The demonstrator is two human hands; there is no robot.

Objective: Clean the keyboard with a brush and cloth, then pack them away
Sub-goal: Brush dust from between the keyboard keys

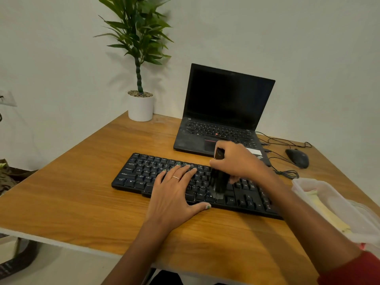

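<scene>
A black keyboard [148,171] lies across the middle of the wooden desk [82,192]. My left hand [174,194] rests flat on its keys with straight fingers, thumb at the front edge. My right hand [236,159] grips the handle of a black brush [219,184], whose bristles touch the keys right of the space bar. A pale yellow cloth [324,210] lies in a clear plastic container [308,184] at the right edge of the desk.
An open black laptop [226,103] stands behind the keyboard. A black mouse [297,158] with loose cables sits to its right. A potted plant [140,105] stands at the back corner by the wall.
</scene>
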